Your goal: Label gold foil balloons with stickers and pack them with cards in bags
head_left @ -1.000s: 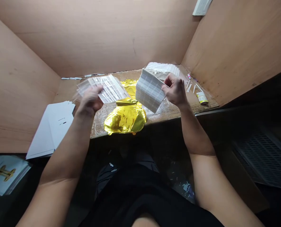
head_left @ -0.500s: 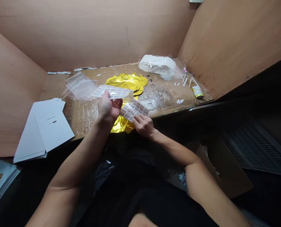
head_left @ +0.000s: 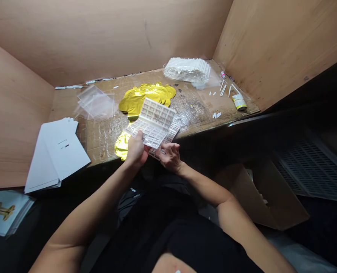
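Observation:
My left hand is closed on a bent sheet of small printed labels, its thumb on top near the lower edge. Partly beneath that sheet lies a second label sheet, pinched at its lower edge by my right hand. Both sheets overlap above the front edge of the work surface. Behind them is a pile of shiny gold foil pieces. Another gold foil piece extends to the front edge, partly hidden by the sheets and my left hand.
Clear plastic bags and white paper sheets lie left. A bagged white bundle stands at the back. A yellow-and-white roll and white sticks are at right. Wooden walls enclose the cardboard-covered surface.
The sheet in my left hand has swung upright and now overlaps the other sheet. Both hands have come closer together and slightly nearer my body. More of the front gold foil shows at left.

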`<state>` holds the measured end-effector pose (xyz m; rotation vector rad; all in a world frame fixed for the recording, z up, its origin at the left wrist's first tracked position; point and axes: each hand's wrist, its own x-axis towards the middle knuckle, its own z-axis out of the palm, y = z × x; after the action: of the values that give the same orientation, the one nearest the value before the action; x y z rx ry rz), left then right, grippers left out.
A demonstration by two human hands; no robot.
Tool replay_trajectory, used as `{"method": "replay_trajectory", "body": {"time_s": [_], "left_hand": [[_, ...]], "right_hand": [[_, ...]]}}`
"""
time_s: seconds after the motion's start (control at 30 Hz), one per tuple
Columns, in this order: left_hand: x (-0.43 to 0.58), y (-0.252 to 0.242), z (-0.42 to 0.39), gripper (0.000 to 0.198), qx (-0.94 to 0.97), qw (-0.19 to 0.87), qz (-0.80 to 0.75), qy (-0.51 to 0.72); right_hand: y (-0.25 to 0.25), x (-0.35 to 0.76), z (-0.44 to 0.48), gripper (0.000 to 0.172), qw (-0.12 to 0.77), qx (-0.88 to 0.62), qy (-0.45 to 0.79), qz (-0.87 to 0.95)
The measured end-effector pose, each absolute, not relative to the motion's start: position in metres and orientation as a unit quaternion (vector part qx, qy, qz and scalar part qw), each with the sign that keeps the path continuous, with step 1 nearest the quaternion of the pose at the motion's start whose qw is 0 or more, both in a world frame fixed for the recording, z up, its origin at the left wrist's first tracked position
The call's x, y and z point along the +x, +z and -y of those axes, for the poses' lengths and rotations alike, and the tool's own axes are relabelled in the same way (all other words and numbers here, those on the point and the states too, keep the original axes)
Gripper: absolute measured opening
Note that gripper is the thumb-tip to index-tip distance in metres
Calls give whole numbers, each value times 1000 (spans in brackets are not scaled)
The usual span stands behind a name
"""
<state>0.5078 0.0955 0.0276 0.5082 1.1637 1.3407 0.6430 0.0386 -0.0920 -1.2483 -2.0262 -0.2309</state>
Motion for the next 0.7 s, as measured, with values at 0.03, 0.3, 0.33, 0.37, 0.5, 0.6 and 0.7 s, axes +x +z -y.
{"method": "replay_trajectory", "body": {"time_s": [0.03,0.3,0.33,0.37,0.5,0.6,0.7], "left_hand": [[504,19,-89,21,216,604,-516,568],[492,18,-78,12,225,602,-574,507],[492,20,-77,13,229,603,-577,501],[491,21,-76,14,232,606,-580,493],[475,24,-69,22,260,652,-584,408],[447,22,-65,47,296,684,-582,327],[431,13,-57,51,362,741,-529,198]], "right_hand": [[-97,642,-36,16,369,-490,-82,785],[-103,651,-33,9,390,-471,-104,784],[-101,652,-34,9,391,-470,-91,786],[-98,653,-35,8,395,-462,-81,790],[-90,660,-42,10,420,-370,-71,825],[-82,669,-53,14,460,-357,-24,813],[-65,683,-69,7,544,-412,95,725]]}}
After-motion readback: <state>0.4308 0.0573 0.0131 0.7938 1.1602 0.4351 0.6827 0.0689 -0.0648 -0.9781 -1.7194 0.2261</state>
